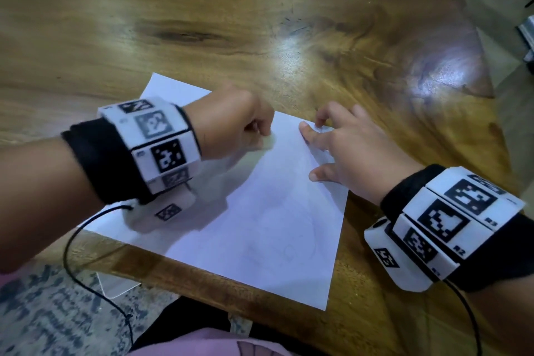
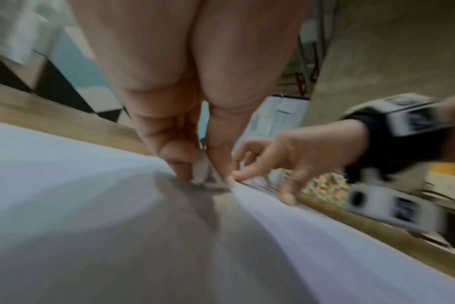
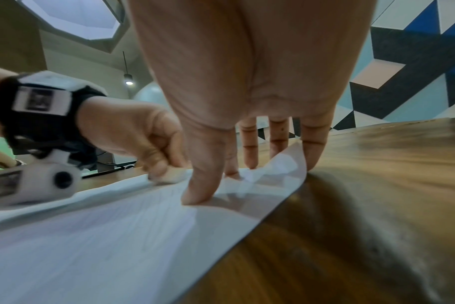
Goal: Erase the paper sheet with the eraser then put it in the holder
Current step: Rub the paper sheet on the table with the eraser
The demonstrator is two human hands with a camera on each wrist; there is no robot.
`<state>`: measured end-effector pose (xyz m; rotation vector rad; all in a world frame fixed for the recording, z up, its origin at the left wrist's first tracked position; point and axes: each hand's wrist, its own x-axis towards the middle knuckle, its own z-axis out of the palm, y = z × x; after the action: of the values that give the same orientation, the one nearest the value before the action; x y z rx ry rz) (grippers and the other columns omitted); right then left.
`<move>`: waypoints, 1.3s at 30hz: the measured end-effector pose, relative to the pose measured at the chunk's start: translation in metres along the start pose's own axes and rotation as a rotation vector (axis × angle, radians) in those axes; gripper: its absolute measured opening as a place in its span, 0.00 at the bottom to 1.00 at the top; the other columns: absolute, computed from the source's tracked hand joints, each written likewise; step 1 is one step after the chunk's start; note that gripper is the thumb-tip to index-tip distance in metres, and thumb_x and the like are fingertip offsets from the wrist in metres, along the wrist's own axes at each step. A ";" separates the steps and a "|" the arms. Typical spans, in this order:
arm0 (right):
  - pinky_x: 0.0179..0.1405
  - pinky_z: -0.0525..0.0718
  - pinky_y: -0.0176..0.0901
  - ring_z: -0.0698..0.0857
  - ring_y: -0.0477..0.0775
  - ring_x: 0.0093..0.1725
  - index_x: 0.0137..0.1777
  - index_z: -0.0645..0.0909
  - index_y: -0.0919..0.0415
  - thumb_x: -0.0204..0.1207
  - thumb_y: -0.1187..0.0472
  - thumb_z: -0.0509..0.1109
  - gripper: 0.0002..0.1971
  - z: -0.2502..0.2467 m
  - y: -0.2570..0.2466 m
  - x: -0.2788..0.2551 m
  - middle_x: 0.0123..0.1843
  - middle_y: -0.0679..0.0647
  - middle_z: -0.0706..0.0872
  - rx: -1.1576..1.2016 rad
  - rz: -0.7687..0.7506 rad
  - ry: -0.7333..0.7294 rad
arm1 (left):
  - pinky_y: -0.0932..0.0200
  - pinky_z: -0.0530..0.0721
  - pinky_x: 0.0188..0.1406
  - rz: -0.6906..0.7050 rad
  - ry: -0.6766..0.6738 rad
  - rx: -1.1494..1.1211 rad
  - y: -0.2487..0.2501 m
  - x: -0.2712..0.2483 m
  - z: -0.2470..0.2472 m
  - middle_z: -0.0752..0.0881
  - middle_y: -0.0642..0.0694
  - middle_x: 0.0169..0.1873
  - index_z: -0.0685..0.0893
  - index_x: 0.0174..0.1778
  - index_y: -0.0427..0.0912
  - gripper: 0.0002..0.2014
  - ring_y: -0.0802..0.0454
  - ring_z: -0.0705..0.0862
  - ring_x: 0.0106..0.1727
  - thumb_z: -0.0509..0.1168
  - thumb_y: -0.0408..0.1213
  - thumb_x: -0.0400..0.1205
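Observation:
A white paper sheet (image 1: 260, 217) with faint pencil marks lies on the wooden table (image 1: 260, 23), its near corner over the table's front edge. My left hand (image 1: 239, 124) is curled and pinches a small white eraser (image 3: 173, 174) down against the far part of the paper (image 2: 91, 205). The eraser (image 2: 201, 168) shows between thumb and fingers in the left wrist view. My right hand (image 1: 338, 141) lies with fingers spread, its fingers (image 3: 198, 185) pressing the paper's (image 3: 91, 236) far right corner, which is creased and lifted. No holder is in view.
The table's front edge (image 1: 202, 272) runs just under the paper's near corner. Bare wood stretches behind and to the right of the paper. Black wrist cables (image 1: 81, 263) hang off the front edge.

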<state>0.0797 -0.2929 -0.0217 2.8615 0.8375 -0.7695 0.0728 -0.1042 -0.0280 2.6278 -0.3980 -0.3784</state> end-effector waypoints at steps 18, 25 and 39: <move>0.63 0.72 0.45 0.62 0.55 0.64 0.82 0.51 0.45 0.76 0.46 0.68 0.39 -0.002 -0.004 0.000 0.72 0.49 0.59 -0.030 0.021 -0.032 | 0.79 0.68 0.32 0.048 -0.202 -0.040 -0.006 -0.027 0.003 0.80 0.57 0.28 0.88 0.37 0.46 0.04 0.58 0.78 0.32 0.73 0.34 0.69; 0.65 0.71 0.47 0.60 0.53 0.60 0.83 0.52 0.47 0.76 0.46 0.68 0.39 -0.002 -0.004 0.001 0.73 0.49 0.59 -0.025 0.027 -0.033 | 0.79 0.66 0.30 0.012 0.058 -0.037 -0.002 -0.005 0.001 0.83 0.51 0.29 0.87 0.40 0.42 0.07 0.52 0.77 0.34 0.72 0.41 0.72; 0.59 0.70 0.44 0.54 0.50 0.53 0.82 0.53 0.46 0.75 0.47 0.69 0.39 -0.002 -0.003 0.000 0.73 0.48 0.59 -0.019 0.018 -0.020 | 0.78 0.67 0.28 -0.008 -0.040 -0.059 0.008 -0.003 0.001 0.78 0.55 0.26 0.84 0.36 0.44 0.02 0.53 0.75 0.32 0.70 0.36 0.73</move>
<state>0.0787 -0.2901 -0.0199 2.8361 0.8113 -0.7823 0.0677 -0.1102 -0.0250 2.5688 -0.3831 -0.4392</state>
